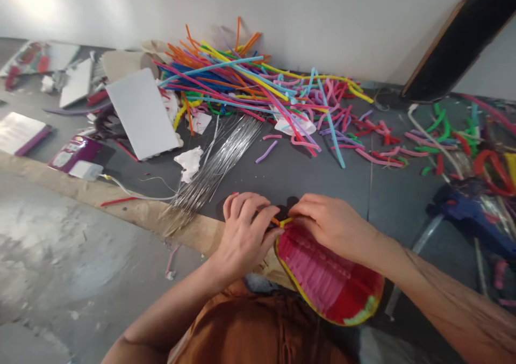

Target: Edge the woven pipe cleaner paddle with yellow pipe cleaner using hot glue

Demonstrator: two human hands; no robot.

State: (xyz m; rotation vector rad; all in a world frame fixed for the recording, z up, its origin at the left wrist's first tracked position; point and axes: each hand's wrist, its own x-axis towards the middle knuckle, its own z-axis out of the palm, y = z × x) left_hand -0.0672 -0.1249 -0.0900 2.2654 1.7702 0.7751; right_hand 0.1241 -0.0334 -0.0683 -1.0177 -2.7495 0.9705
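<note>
A drop-shaped piece [322, 272] covered in pink and red pipe cleaners, with a yellow edge and a pale green patch at its wide end, lies tilted at the table's front edge. At its narrow tip my left hand [244, 235] is closed, thumb and fingers pinching around a short orange pipe cleaner [275, 221]. My right hand [332, 227] bends over the upper side of the piece, its fingers closed at a yellow pipe cleaner [286, 222] by the tip. The fingertips of my right hand are partly hidden.
Loose coloured pipe cleaners [242, 79] are heaped along the wall. Nearer lies a bundle of thin metal wires [226, 159]. A white box [141, 114] and a purple box [76, 151] are left. A blue glue gun [479, 208] lies right, below a dark leaning panel [459, 41].
</note>
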